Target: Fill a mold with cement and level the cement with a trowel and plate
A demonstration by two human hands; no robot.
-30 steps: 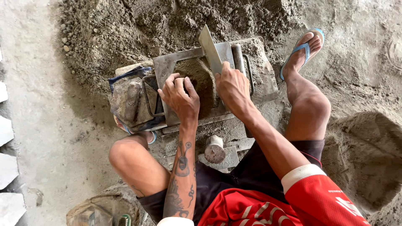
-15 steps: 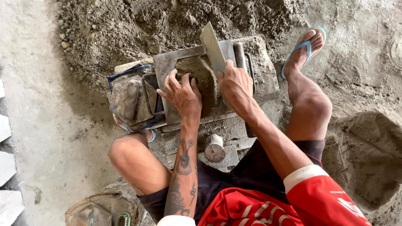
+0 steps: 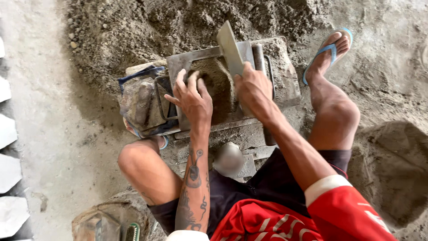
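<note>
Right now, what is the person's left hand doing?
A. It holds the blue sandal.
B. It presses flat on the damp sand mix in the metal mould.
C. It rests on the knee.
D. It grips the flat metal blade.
B: the left hand lies spread on the sand mix inside the metal mould, while the right hand holds the flat metal blade.

An outdoor block-making yard: a sand heap (image 3: pixel 178 27), metal mould (image 3: pixel 267 62), and moulded blocks (image 3: pixel 9 169) lining dusty ground.

- The metal mold (image 3: pixel 272 67) sits in front of the person, with the sand pile (image 3: pixel 147 27) behind it.
- Damp sand (image 3: pixel 218 85) lies in the mold.
- The left hand (image 3: pixel 192 99) rests on that sand.
</note>
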